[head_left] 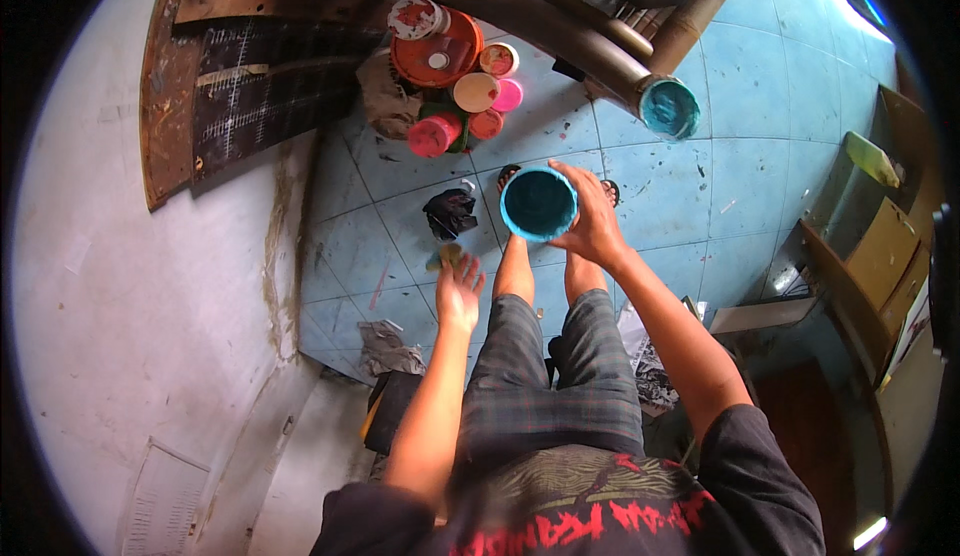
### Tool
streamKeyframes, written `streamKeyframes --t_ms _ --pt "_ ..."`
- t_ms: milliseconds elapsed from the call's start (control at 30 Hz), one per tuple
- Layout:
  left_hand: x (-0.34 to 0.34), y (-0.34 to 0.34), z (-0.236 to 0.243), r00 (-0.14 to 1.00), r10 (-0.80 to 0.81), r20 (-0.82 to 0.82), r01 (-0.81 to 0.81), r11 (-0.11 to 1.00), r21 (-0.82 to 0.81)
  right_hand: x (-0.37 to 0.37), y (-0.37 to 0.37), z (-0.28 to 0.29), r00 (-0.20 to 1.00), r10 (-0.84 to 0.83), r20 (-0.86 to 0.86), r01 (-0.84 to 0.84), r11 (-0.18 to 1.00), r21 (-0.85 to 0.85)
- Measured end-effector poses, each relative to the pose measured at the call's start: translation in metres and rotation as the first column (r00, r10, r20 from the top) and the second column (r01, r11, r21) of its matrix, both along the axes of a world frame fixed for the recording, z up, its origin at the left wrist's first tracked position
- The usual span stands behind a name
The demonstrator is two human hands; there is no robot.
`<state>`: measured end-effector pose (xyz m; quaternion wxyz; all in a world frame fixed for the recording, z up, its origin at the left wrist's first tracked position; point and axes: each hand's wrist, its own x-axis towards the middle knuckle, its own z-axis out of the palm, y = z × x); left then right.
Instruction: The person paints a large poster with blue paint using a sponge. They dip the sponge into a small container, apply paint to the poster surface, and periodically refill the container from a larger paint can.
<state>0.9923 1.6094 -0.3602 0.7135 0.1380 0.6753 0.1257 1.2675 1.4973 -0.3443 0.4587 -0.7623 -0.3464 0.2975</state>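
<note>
My right hand grips a round blue tub by its right side, with the thumb and fingers around the wall. The tub tilts toward me, and dark teal paint or ink coats its inside. My left hand is lower and to the left, palm up with the fingers apart. A small olive-yellow piece shows at its fingertips; its kind is unclear, and I cannot tell whether the fingers touch it. A crumpled black plastic bag lies on the floor beyond that hand.
Several paint-stained tubs stand at the upper left around an orange bucket. A teal-smeared round end shows beside a brown pipe. Blue floor tiles surround my feet. Crumpled grey cloth or paper lies by the left wall.
</note>
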Motion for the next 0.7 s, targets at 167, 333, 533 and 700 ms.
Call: streamKeyframes --t_ms 167,333,533,700 --pt "-0.044 -0.074 0.027 0.915 -0.210 -0.344 0.230 0.973 0.017 0.002 0.061 -0.071 0.998 -0.056 0.023 0.056 0.998 -0.014" --pt "-0.041 -0.087 0.018 0.857 -0.278 -0.434 0.388 0.902 0.188 0.012 0.138 -0.153 0.993 -0.114 -0.025 0.116 0.992 0.058" --pt "-0.030 -0.077 0.021 0.750 -0.402 -0.525 0.539 0.832 0.134 0.025 0.174 -0.196 0.992 -0.126 -0.015 0.127 0.984 0.127" --pt "-0.040 -0.080 0.017 0.788 -0.345 -0.509 0.480 0.863 0.160 0.019 0.180 -0.212 0.988 -0.111 0.111 0.100 0.990 0.096"
